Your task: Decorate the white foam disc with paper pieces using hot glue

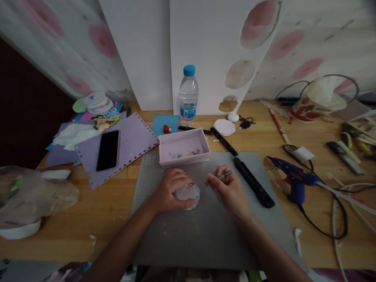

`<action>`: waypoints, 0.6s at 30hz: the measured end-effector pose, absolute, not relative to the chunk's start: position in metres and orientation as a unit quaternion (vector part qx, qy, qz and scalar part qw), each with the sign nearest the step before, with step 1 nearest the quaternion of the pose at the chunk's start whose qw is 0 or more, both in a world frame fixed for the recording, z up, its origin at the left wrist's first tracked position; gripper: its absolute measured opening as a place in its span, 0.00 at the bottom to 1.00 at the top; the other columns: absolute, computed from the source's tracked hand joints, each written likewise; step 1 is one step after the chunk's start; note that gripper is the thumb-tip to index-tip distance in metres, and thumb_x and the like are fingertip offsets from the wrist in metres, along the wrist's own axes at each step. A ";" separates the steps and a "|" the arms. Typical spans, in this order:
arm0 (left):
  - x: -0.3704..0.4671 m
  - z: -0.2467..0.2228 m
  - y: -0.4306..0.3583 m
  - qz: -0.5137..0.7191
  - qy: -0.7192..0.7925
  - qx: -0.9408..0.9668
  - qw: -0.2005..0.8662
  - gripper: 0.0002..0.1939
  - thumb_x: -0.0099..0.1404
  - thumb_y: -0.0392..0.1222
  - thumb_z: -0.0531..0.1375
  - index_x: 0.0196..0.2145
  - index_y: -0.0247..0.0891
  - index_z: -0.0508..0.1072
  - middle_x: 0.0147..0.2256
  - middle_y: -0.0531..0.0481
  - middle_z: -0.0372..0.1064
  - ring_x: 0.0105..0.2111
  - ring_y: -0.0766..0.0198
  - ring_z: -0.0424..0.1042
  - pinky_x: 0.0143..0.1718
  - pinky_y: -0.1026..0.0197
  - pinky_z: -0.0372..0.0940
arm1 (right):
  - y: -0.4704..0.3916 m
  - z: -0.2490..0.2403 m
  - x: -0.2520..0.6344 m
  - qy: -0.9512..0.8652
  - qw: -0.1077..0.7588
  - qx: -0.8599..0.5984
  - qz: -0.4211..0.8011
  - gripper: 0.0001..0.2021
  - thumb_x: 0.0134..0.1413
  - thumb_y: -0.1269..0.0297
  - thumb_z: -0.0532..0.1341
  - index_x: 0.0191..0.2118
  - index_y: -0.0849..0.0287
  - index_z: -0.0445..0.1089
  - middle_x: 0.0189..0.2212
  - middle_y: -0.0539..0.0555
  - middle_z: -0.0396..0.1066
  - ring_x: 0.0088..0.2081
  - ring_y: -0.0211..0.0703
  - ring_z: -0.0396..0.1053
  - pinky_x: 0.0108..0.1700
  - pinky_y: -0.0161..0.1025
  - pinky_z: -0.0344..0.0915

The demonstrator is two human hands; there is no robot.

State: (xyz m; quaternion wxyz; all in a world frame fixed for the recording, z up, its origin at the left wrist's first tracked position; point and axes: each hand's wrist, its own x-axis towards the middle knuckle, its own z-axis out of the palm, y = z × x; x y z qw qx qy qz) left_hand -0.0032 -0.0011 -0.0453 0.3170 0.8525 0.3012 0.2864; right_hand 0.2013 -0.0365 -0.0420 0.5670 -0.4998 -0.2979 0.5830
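My left hand (pixel 174 190) curls around a small round white disc (pixel 187 192) with bluish and pinkish bits along its rim, gripping it by the edges over the grey cutting mat (pixel 176 239). To the right of the disc, my right hand (pixel 226 188) pinches a slim silvery tool, apparently tweezers (pixel 225 174). Its tip points toward the disc and is too small to make out clearly. Just behind both hands stands an open pale pink box (pixel 185 159) with small coloured scraps inside. A black utility knife (pixel 254 183) lies right of my right hand.
A blue glue gun (pixel 289 174) with its cable rests at the right. A water bottle (pixel 188 96) stands upright behind the box, before white boards (pixel 199 47). At the left are a phone (pixel 108 150) on purple paper (pixel 135 133) and a plastic bag (pixel 38 196).
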 end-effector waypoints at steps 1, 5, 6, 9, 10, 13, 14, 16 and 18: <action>-0.003 -0.046 -0.001 0.286 0.302 0.852 0.317 0.21 0.56 0.52 0.66 0.45 0.40 0.73 0.39 0.46 0.75 0.44 0.54 0.68 0.48 0.51 0.59 | -0.037 -0.043 0.201 -0.303 0.567 -0.500 0.581 0.18 0.43 0.59 0.71 0.30 0.54 0.59 0.19 0.42 0.64 0.21 0.34 0.67 0.26 0.33 0.60; -0.004 -0.046 -0.001 0.283 0.307 0.851 0.320 0.21 0.56 0.53 0.66 0.45 0.40 0.74 0.38 0.45 0.75 0.44 0.53 0.68 0.48 0.50 0.60 | -0.038 -0.043 0.200 -0.318 0.561 -0.507 0.572 0.19 0.42 0.57 0.72 0.29 0.54 0.59 0.19 0.43 0.65 0.23 0.35 0.68 0.26 0.33 0.60; -0.004 -0.046 -0.001 0.282 0.308 0.850 0.320 0.22 0.56 0.53 0.66 0.45 0.40 0.74 0.38 0.45 0.75 0.44 0.53 0.68 0.48 0.50 0.60 | -0.038 -0.042 0.200 -0.322 0.559 -0.508 0.570 0.19 0.42 0.57 0.72 0.29 0.54 0.59 0.20 0.43 0.65 0.23 0.36 0.68 0.26 0.33 0.60; -0.004 -0.046 -0.001 0.281 0.306 0.852 0.319 0.22 0.56 0.53 0.66 0.45 0.40 0.74 0.38 0.46 0.75 0.44 0.53 0.68 0.48 0.50 0.60 | -0.039 -0.038 0.199 -0.332 0.554 -0.513 0.566 0.19 0.42 0.57 0.72 0.28 0.54 0.59 0.20 0.44 0.66 0.24 0.37 0.69 0.28 0.34 0.62; -0.004 -0.046 -0.001 0.281 0.306 0.853 0.317 0.22 0.56 0.53 0.66 0.45 0.40 0.74 0.38 0.46 0.75 0.44 0.53 0.68 0.48 0.51 0.60 | -0.039 -0.037 0.198 -0.335 0.552 -0.514 0.565 0.19 0.42 0.57 0.72 0.28 0.54 0.59 0.20 0.44 0.67 0.25 0.37 0.70 0.29 0.34 0.63; -0.004 -0.047 -0.001 0.277 0.306 0.856 0.311 0.23 0.55 0.53 0.67 0.46 0.40 0.74 0.38 0.46 0.74 0.44 0.54 0.68 0.48 0.51 0.60 | -0.040 -0.032 0.197 -0.346 0.544 -0.517 0.564 0.19 0.42 0.57 0.72 0.28 0.54 0.59 0.21 0.44 0.67 0.26 0.38 0.70 0.31 0.35 0.64; -0.004 -0.047 -0.002 0.275 0.308 0.856 0.310 0.23 0.55 0.53 0.66 0.46 0.40 0.74 0.38 0.46 0.74 0.44 0.54 0.68 0.48 0.51 0.60 | -0.040 -0.030 0.197 -0.348 0.542 -0.518 0.563 0.19 0.42 0.56 0.72 0.28 0.54 0.59 0.21 0.44 0.67 0.26 0.38 0.70 0.31 0.35 0.64; -0.004 -0.047 -0.002 0.274 0.310 0.856 0.310 0.23 0.56 0.54 0.66 0.46 0.41 0.74 0.38 0.46 0.74 0.44 0.54 0.68 0.48 0.51 0.60 | -0.040 -0.029 0.197 -0.348 0.540 -0.519 0.563 0.20 0.41 0.56 0.72 0.27 0.54 0.59 0.21 0.44 0.67 0.25 0.38 0.70 0.30 0.36 0.64; -0.004 -0.048 -0.001 0.276 0.311 0.855 0.311 0.23 0.56 0.54 0.66 0.46 0.41 0.75 0.38 0.46 0.74 0.44 0.54 0.68 0.48 0.51 0.60 | -0.040 -0.029 0.196 -0.345 0.539 -0.520 0.566 0.20 0.40 0.56 0.73 0.27 0.53 0.59 0.20 0.44 0.66 0.25 0.39 0.70 0.30 0.35 0.64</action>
